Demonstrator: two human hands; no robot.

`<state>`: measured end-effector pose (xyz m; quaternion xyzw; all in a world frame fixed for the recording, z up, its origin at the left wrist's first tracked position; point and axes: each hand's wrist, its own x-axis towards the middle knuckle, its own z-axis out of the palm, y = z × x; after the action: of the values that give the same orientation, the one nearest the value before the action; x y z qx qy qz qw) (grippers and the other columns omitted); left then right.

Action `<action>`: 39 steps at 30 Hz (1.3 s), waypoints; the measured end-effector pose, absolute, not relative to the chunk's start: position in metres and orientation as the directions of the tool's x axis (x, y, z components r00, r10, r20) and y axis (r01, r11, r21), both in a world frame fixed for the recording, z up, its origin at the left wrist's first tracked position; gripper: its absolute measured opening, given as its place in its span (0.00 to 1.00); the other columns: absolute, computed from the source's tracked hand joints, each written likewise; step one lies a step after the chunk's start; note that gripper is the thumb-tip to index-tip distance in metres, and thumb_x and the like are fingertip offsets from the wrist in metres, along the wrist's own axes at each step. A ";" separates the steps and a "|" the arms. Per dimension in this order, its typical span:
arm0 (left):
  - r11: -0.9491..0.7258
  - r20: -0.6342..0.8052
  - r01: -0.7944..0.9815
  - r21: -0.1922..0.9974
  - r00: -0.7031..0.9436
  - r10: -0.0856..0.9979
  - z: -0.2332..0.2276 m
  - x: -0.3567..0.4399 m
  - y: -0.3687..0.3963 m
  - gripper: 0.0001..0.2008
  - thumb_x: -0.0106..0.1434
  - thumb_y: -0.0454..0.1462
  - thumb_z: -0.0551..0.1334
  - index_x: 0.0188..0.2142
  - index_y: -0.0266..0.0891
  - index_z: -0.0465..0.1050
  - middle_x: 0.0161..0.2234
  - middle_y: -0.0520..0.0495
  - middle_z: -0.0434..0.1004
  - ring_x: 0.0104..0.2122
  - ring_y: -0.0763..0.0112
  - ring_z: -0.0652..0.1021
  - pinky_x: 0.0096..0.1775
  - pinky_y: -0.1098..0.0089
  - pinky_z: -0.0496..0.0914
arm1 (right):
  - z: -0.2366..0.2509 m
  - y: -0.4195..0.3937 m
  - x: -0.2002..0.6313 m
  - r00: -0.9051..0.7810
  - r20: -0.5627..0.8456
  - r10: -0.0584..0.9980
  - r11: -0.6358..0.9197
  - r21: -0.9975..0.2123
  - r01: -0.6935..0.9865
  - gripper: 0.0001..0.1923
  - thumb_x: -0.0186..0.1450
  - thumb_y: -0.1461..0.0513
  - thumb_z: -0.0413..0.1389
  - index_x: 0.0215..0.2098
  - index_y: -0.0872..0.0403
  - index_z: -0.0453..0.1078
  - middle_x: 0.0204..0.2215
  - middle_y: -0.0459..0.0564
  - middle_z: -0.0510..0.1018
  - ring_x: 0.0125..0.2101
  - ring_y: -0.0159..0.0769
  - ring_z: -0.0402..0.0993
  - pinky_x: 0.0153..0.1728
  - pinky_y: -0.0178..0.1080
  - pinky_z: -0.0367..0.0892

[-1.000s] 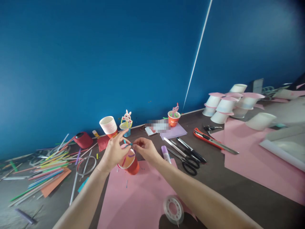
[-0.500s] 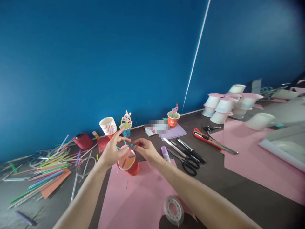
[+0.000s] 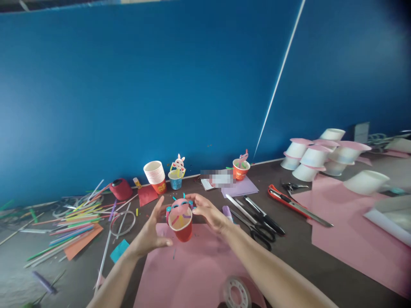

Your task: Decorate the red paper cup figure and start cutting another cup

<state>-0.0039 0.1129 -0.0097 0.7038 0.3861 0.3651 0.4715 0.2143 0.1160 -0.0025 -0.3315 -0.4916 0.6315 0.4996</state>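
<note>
A red paper cup stands on the pink sheet. At its rim is a pink paper figure with blue straw pieces on top and at its sides; strips show inside the cup. My left hand is open left of the cup, thumb and fingers spread apart, with nothing in it. My right hand is at the cup's right, fingers curved behind the figure and thumb apart from them, close to the blue piece on that side. Whether its fingertips touch the figure is hard to see.
Left lie many coloured straws and a thread spool. Behind stand stacked cups, a rabbit cup and another decorated cup. Right are scissors, pens, a box cutter and white cups. Tape lies in front.
My hands have moved apart from above the cup to its two sides, uncovering the pink figure. My left hand has opened wide. The view has shifted, and a blue paper piece shows on the left.
</note>
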 end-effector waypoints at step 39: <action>-0.087 0.168 -0.221 0.971 0.381 0.909 0.005 0.077 0.162 0.29 0.48 0.37 0.67 0.50 0.37 0.65 0.45 0.40 0.73 0.45 0.56 0.72 0.45 0.61 0.67 | -0.022 0.126 0.219 -0.024 0.414 0.910 0.414 -0.910 0.023 0.22 0.54 0.61 0.59 0.47 0.51 0.62 0.39 0.49 0.74 0.38 0.39 0.71 0.37 0.39 0.66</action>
<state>0.0772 0.1622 0.0047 0.5699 0.3021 0.4674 0.6045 0.2192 0.1256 -0.0217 -0.3850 -0.6059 0.3803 0.5831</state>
